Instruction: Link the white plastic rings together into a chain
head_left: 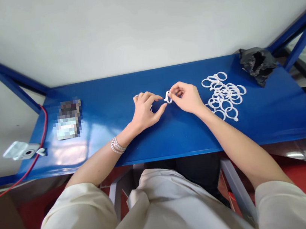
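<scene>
Over the blue surface [190,135], left of the piled white rings [225,94], a tabbed ring [167,97] is pinched in the right hand [187,96] beside the left hand's [143,110] wide grip and could be dropped if held too lightly.

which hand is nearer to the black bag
Right. The right hand is left of the black bag, across the white rings; the left hand is farther left, beyond the right hand.
</scene>
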A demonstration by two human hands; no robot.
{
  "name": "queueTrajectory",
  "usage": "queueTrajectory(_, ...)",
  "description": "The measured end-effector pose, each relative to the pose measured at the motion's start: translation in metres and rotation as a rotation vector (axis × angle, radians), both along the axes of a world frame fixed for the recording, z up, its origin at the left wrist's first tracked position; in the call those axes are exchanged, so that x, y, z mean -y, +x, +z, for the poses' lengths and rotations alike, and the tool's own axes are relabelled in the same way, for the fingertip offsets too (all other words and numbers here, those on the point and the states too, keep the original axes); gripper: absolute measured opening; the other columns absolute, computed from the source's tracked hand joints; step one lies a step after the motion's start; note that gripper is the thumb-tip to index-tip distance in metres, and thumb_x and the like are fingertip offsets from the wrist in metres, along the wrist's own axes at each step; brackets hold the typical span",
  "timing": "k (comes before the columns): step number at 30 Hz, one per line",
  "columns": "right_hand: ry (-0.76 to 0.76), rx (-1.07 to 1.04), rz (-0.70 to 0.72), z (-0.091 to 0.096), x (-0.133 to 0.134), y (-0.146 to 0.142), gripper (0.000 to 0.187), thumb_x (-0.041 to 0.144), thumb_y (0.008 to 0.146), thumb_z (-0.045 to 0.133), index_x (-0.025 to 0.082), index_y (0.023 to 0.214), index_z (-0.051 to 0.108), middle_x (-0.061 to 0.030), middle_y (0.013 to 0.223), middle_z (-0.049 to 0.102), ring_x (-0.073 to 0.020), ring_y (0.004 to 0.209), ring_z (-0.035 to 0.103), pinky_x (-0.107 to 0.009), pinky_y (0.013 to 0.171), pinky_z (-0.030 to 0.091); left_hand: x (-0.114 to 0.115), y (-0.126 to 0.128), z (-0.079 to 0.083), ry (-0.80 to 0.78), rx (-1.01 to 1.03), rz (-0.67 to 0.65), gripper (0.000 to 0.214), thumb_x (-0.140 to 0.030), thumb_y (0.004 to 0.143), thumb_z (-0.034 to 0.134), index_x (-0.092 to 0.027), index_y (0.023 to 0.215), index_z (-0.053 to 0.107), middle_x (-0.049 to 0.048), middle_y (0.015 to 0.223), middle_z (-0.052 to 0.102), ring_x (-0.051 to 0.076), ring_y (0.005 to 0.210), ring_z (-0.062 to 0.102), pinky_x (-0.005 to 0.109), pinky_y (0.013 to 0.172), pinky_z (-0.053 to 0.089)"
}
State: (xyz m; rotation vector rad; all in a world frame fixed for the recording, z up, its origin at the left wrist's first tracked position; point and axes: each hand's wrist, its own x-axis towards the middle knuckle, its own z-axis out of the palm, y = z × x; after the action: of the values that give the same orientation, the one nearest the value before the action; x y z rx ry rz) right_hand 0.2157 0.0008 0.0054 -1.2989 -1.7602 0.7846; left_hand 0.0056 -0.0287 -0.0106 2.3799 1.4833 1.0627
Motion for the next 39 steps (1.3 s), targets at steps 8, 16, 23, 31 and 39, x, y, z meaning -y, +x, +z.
queueTrajectory(8,0.047,0.119,0.114,-0.006,0.005,-0.007,0.013,0.032,0.092,0.069,0.021,0.086,0.071,-0.0047,0.081,0.078,-0.0197,0.070,0.068,-0.033,0.071,0.050,0.000,0.004,0.000,-0.008,0.169,-0.177,0.023,-0.036,0.105,0.060,-0.020,0.100,0.075,0.0075,0.089,0.075,0.018,0.078,0.064,0.035,0.078,0.048)
queueTrajectory(16,0.197,0.604,0.186,0.004,0.016,-0.012,0.026,0.023,0.103,0.052,0.016,0.099,0.077,-0.0147,0.102,0.081,-0.0276,0.089,0.071,-0.038,0.077,0.041,0.005,0.006,0.003,-0.188,0.330,-0.276,0.043,-0.049,0.107,0.056,-0.018,0.079,0.065,0.0010,0.066,0.062,0.010,0.054,0.047,0.026,0.055,0.039)
queueTrajectory(23,0.063,0.673,0.178,0.005,0.021,-0.028,0.029,0.026,0.108,0.048,0.016,0.100,0.074,-0.0177,0.101,0.081,-0.0304,0.087,0.073,-0.037,0.073,0.037,0.007,0.009,0.005,-0.268,0.420,-0.268,0.058,-0.067,0.106,0.050,-0.020,0.071,0.054,-0.0020,0.062,0.050,0.010,0.054,0.039,0.028,0.054,0.035)
queueTrajectory(31,-0.209,0.127,0.146,-0.005,0.014,-0.035,0.048,0.040,0.106,0.051,0.022,0.063,0.054,-0.0029,0.062,0.065,-0.0178,0.061,0.059,-0.031,0.060,0.034,0.002,0.009,0.008,-0.236,0.396,-0.273,0.060,-0.065,0.108,0.046,-0.020,0.070,0.055,-0.0008,0.061,0.051,0.011,0.055,0.040,0.030,0.055,0.034)
queueTrajectory(39,-0.298,-0.085,0.144,-0.001,0.016,-0.038,0.062,0.060,0.104,0.051,0.023,0.055,0.047,0.0000,0.053,0.054,-0.0157,0.056,0.051,-0.032,0.060,0.034,0.001,0.011,0.009,-0.200,0.416,-0.287,0.063,-0.069,0.107,0.045,-0.021,0.067,0.049,0.0001,0.062,0.049,0.013,0.057,0.040,0.033,0.059,0.035)
